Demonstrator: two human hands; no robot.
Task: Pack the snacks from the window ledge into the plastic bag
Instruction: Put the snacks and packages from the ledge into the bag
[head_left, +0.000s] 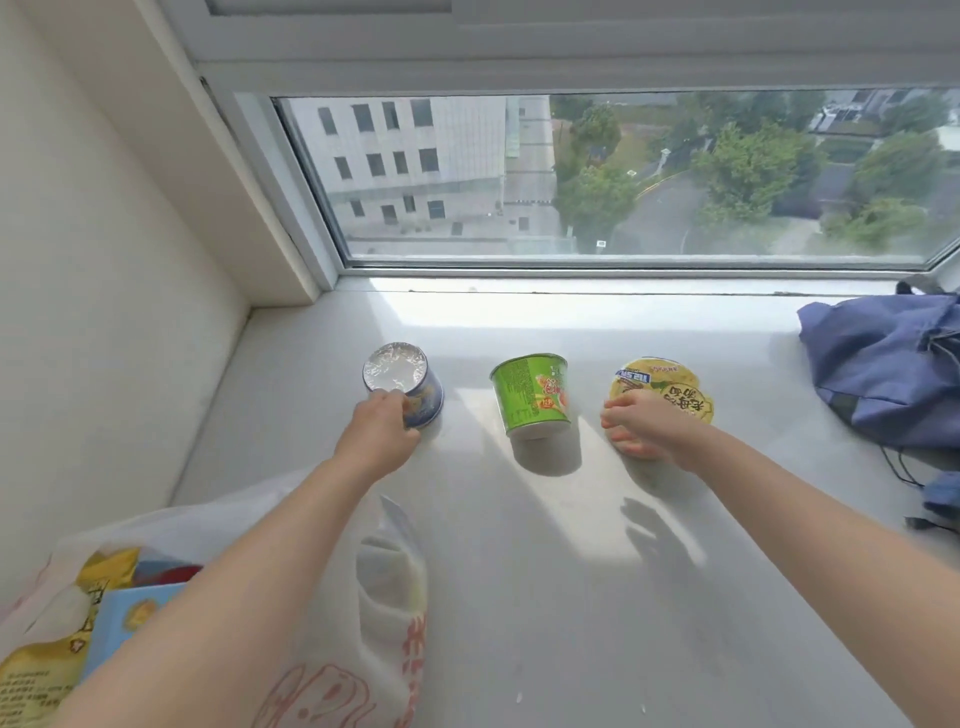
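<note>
Head view: left hand (382, 436) grasps the foil-topped cup (402, 376), right hand (649, 426) the yellow noodle bowl (667, 382); I'd carry both level into the plastic bag (387, 597).

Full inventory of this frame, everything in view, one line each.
blue cup: 1, blue with silver foil lid, ledge left
green cup: 1, green, ledge middle, untouched
yellow bowl: 1, yellow lid, ledge right
plastic bag: 1, white with red print, near left
snack packs: several, yellow, blue, red, inside plastic bag
cloth bag: 1, blue, ledge far right
window ledge: 1, white, under everything
left hand: 1, grips the blue cup
right hand: 1, grips the yellow bowl
</note>
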